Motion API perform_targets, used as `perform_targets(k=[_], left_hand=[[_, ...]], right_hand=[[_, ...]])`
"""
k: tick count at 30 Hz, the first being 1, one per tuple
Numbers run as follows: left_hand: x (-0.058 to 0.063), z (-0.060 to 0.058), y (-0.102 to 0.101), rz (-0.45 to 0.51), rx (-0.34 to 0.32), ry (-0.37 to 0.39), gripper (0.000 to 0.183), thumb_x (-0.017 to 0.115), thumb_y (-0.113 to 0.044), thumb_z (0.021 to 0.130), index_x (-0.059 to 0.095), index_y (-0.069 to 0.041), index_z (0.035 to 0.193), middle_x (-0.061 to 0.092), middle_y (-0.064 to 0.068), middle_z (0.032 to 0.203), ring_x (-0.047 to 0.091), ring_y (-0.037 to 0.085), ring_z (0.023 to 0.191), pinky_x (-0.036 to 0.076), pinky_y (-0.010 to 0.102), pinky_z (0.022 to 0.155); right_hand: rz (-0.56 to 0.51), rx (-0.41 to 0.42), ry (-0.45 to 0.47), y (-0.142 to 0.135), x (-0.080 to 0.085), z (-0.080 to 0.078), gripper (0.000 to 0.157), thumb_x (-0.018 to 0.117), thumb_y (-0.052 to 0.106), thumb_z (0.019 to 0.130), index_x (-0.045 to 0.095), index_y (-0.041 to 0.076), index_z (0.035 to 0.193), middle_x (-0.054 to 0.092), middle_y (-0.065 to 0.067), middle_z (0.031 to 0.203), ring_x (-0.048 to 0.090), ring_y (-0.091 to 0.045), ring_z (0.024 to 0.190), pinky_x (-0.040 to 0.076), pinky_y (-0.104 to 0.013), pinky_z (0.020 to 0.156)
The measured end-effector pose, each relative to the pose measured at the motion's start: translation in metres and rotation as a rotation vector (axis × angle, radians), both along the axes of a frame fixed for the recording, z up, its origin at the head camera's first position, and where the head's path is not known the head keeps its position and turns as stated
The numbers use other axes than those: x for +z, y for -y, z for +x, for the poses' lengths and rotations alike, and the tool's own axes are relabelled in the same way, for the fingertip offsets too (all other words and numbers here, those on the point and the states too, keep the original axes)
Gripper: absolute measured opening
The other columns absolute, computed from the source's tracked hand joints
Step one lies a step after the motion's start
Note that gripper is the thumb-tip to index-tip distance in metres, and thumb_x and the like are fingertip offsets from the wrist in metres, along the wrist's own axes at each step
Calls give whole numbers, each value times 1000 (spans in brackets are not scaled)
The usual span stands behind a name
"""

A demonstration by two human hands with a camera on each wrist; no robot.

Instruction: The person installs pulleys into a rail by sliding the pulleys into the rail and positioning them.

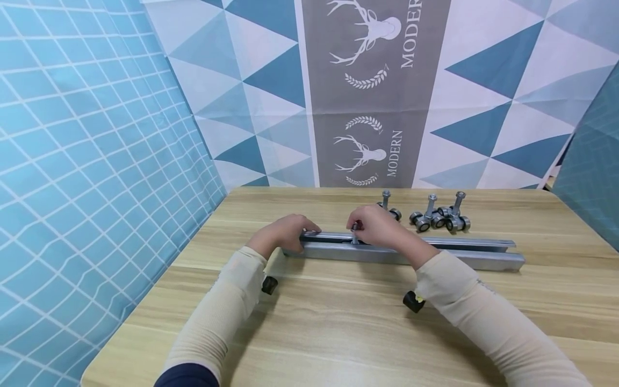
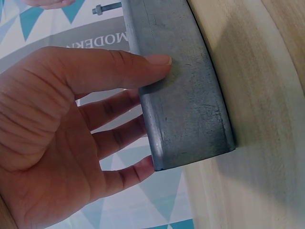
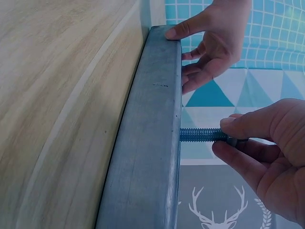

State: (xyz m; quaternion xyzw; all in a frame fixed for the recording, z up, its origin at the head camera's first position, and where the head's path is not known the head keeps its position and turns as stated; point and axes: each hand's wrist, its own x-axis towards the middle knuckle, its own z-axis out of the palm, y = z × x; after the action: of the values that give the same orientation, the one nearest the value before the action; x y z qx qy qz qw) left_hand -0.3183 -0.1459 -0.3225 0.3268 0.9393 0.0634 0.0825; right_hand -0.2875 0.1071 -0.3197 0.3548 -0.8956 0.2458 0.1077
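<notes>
A long grey metal rail (image 1: pixel 377 256) with a slot along its top lies across the wooden table (image 1: pixel 329 333). My left hand (image 1: pixel 285 235) holds its left end. In the left wrist view the thumb (image 2: pixel 143 69) presses the near face and the other fingers reach behind. A threaded bolt (image 3: pixel 202 135) stands up out of the slot, left of the rail's middle. My right hand (image 1: pixel 379 228) pinches the nut at its top between thumb and fingers. Whatever the bolt joins inside the rail is hidden by the rail's wall.
Behind the rail, to the right, stand several wheeled roller trolleys (image 1: pixel 424 221) with upright bolts. A patterned cloth (image 1: pixel 263 80) hangs behind the table, and a blue grid cloth (image 1: pixel 72 161) hangs along the left. The rail's right end (image 1: pixel 503 262) stays well inside the table edge.
</notes>
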Motion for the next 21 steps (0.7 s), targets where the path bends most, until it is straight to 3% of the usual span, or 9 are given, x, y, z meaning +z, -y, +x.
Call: perform_targets(k=[9, 21], left_hand=[[-2, -1, 2, 17, 19, -16, 61, 79, 4, 68, 67, -8, 127, 66, 5, 122, 60, 19, 110, 46, 36, 96], [-4, -4, 10, 68, -3, -36, 57, 86, -6, 68, 69, -5, 122, 69, 5, 116, 62, 19, 105, 48, 36, 93]], right_hand=[[11, 3, 7, 10, 2, -2, 11, 69, -3, 82, 74, 5, 87, 70, -5, 87, 63, -14, 75, 52, -33, 70], [48, 18, 19, 29, 3, -8, 13, 67, -3, 83, 75, 5, 89, 70, -5, 88, 61, -15, 76, 52, -34, 72]])
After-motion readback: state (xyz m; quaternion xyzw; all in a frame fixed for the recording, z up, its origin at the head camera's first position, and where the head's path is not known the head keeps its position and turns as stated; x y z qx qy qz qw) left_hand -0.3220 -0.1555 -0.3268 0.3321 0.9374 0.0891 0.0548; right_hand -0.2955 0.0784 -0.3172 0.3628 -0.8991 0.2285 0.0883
